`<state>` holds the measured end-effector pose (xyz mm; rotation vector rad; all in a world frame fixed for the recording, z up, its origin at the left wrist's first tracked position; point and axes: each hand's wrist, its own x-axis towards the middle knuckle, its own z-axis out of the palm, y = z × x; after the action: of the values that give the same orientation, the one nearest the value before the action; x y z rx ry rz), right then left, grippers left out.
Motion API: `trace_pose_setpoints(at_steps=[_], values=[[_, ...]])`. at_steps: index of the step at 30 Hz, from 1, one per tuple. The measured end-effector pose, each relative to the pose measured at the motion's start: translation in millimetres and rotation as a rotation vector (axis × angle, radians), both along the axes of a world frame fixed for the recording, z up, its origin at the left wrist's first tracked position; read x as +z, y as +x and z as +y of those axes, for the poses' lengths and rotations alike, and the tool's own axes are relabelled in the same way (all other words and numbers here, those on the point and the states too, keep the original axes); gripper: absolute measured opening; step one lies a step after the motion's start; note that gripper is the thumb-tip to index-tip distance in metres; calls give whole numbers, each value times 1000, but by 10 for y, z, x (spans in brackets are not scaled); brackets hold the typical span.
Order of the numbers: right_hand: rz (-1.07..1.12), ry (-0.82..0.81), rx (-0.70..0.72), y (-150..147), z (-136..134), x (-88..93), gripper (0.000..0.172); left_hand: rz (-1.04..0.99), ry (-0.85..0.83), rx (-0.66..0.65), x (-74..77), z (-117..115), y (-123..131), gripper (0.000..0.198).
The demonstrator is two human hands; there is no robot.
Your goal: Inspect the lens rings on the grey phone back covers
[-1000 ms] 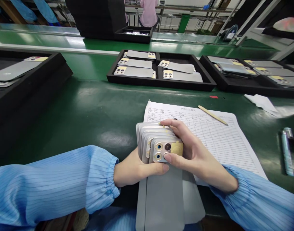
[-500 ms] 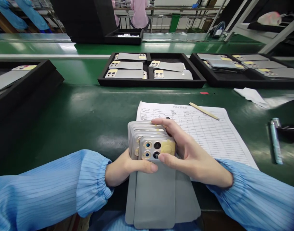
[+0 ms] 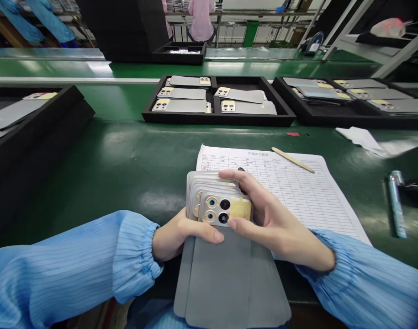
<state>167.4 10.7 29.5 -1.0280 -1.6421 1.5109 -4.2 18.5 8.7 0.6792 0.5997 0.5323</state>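
Observation:
Both hands hold a fanned stack of grey phone back covers (image 3: 225, 269) with camera cutouts and yellow film tabs, over the near edge of the green table. My left hand (image 3: 181, 235) grips the stack from the left side, thumb lying across the front cover. My right hand (image 3: 267, 217) wraps round the right side, fingertips on the top edge and thumb just below the camera holes. Blue sleeves cover both forearms.
A printed form sheet (image 3: 298, 187) lies under my right hand with a wooden stick (image 3: 293, 160) on it. Black trays (image 3: 217, 119) of more covers stand behind, another tray (image 3: 40, 132) at the left, a metal pen-like tool (image 3: 397, 203) at the right. Other people work in the background.
The stack has been squared up a little, its covers less fanned out at the top. Both hands keep their grip; the view shifted slightly.

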Motion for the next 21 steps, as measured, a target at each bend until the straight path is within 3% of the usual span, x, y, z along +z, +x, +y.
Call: trace_pose_setpoints(at_steps=[21], values=[[16,-11,-12,-3,-3,-21,52,-32,-40,-18,-20,2,-7,48]])
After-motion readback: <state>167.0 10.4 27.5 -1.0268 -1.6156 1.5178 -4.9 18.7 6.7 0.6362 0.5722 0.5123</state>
